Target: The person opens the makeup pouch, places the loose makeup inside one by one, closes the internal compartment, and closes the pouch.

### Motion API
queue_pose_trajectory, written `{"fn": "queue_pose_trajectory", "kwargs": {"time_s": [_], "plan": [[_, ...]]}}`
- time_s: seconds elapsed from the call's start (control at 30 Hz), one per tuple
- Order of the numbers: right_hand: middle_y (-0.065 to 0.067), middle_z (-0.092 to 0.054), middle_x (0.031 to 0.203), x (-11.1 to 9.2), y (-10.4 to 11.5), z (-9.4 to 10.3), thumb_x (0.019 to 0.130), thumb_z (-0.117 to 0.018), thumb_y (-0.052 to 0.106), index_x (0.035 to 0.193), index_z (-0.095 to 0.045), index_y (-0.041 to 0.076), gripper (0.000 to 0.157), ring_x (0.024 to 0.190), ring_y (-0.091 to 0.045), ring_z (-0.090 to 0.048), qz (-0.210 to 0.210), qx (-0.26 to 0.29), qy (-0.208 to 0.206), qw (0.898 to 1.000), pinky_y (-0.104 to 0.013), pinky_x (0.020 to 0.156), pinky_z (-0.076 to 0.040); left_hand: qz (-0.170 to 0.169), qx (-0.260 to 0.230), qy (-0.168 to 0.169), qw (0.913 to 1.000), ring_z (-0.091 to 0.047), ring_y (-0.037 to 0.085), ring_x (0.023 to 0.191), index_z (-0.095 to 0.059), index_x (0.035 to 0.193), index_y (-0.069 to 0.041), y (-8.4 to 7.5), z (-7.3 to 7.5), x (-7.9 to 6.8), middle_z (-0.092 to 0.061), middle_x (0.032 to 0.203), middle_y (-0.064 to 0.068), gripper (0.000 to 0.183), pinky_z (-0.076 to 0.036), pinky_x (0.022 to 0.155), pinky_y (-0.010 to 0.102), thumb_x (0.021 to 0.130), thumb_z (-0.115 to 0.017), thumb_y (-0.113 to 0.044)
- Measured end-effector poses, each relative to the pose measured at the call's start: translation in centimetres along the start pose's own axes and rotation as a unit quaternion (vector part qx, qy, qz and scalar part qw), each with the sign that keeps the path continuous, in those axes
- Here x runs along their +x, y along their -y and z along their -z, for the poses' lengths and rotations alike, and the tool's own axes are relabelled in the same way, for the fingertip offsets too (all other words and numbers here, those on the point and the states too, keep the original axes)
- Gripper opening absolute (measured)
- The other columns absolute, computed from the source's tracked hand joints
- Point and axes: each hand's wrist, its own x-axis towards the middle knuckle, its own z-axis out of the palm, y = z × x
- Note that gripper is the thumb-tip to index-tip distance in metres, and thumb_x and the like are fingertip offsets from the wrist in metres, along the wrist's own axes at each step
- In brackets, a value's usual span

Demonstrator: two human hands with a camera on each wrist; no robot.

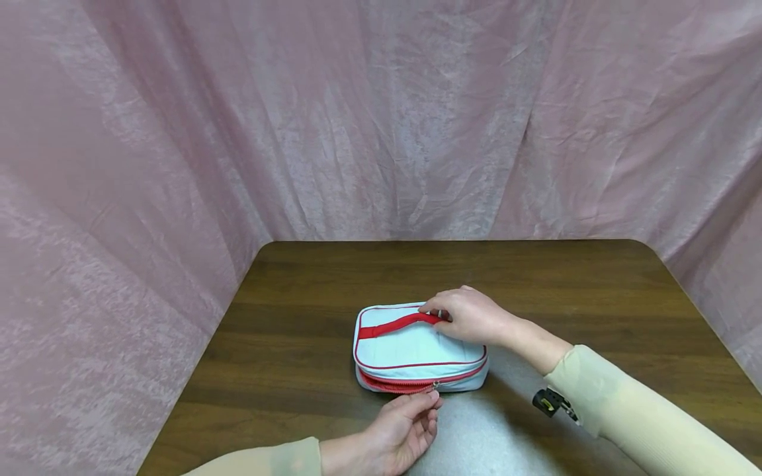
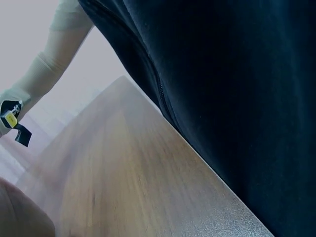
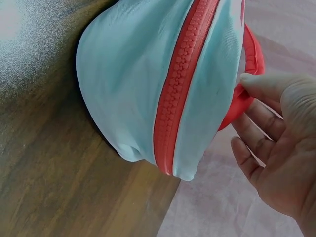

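A pale blue zip pouch [image 1: 417,350] with red piping lies on the table, its lid facing up. Across the lid runs a red strap handle [image 1: 395,325], slightly raised. My right hand [image 1: 467,314] holds the strap near its right end; in the right wrist view the thumb and fingers [image 3: 256,121] curl round the red loop. At the front of the pouch, my left hand [image 1: 407,430] pinches the zipper pull [image 1: 436,385] between thumb and forefinger. Left of the pull, the red zipper [image 1: 393,383] gapes; on the side in the right wrist view, its teeth are joined.
The brown wooden table [image 1: 297,284] has rounded far corners. Pink velvety curtains [image 1: 381,119] hang behind it and at both sides. A small black wrist camera [image 1: 548,402] is strapped to the right sleeve. Dark clothing [image 2: 222,98] stands at the near table edge.
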Motion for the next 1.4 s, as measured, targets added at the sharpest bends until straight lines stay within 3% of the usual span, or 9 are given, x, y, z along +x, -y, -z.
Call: {"fn": "queue_pose_trajectory", "kwargs": {"time_s": [0.1, 0.33, 0.67, 0.9, 1.07, 1.4], "plan": [[0.010, -0.070, 0.105, -0.2, -0.1, 0.1, 0.088, -0.075, 0.010, 0.118, -0.076, 0.019, 0.031, 0.082, -0.004, -0.058, 0.007, 0.002, 0.004, 1.000, -0.040, 0.084, -0.045, -0.005, 0.006, -0.006, 1.0000, -0.060, 0.005, 0.075, -0.070, 0.100, -0.006, 0.1, 0.2, -0.1, -0.065, 0.085, 0.001, 0.007, -0.051, 0.071, 0.015, 0.099, -0.067, -0.011], [0.006, -0.073, 0.110, -0.6, -0.8, 0.0, 0.091, -0.072, 0.003, 0.115, -0.078, 0.018, 0.030, 0.104, -0.014, -0.067, 0.065, -0.023, -0.014, 0.997, -0.042, 0.086, -0.045, -0.006, 0.001, -0.007, 1.0000, -0.057, 0.002, 0.070, -0.069, 0.096, -0.008, 0.0, 0.7, -0.2, -0.063, 0.083, -0.001, 0.004, -0.048, 0.067, 0.012, 0.098, -0.068, -0.011], [0.007, -0.074, 0.107, -0.9, -1.7, -0.3, 0.091, -0.071, -0.002, 0.115, -0.078, 0.016, 0.031, 0.099, -0.015, -0.065, 0.172, -0.084, -0.027, 0.981, -0.040, 0.088, -0.047, -0.002, 0.058, -0.039, 0.9976, -0.055, 0.006, 0.075, -0.066, 0.105, -0.013, -1.0, 1.6, -1.1, -0.065, 0.092, -0.004, 0.017, -0.045, 0.063, 0.015, 0.094, -0.076, -0.022], [0.008, -0.073, 0.101, -0.8, -1.9, -0.6, 0.091, -0.071, 0.001, 0.113, -0.078, 0.019, 0.030, 0.088, -0.015, -0.061, 0.223, -0.116, -0.040, 0.967, -0.037, 0.082, -0.047, -0.011, 0.103, -0.036, 0.9940, -0.053, 0.003, 0.071, -0.070, 0.100, -0.014, -2.4, 2.8, -1.0, -0.064, 0.088, -0.004, 0.014, -0.041, 0.059, 0.014, 0.094, -0.075, -0.024], [0.009, -0.072, 0.099, -0.7, -1.9, -0.6, 0.090, -0.071, 0.001, 0.113, -0.078, 0.020, 0.030, 0.086, -0.015, -0.060, 0.235, -0.126, -0.046, 0.963, -0.037, 0.081, -0.046, -0.022, 0.140, -0.040, 0.9891, -0.053, 0.002, 0.066, -0.070, 0.095, -0.014, -3.4, 3.8, -1.0, -0.062, 0.081, -0.004, 0.011, -0.041, 0.055, 0.014, 0.093, -0.075, -0.024], [0.007, -0.073, 0.102, -0.7, -2.1, -0.4, 0.088, -0.073, -0.002, 0.111, -0.079, 0.018, 0.030, 0.092, -0.018, -0.063, 0.231, -0.130, -0.048, 0.963, -0.039, 0.084, -0.047, -0.034, 0.162, -0.074, 0.9834, -0.050, 0.004, 0.064, -0.069, 0.092, -0.014, -4.8, 5.6, -1.5, -0.061, 0.083, -0.003, 0.014, -0.038, 0.053, 0.016, 0.091, -0.077, -0.025]]}}
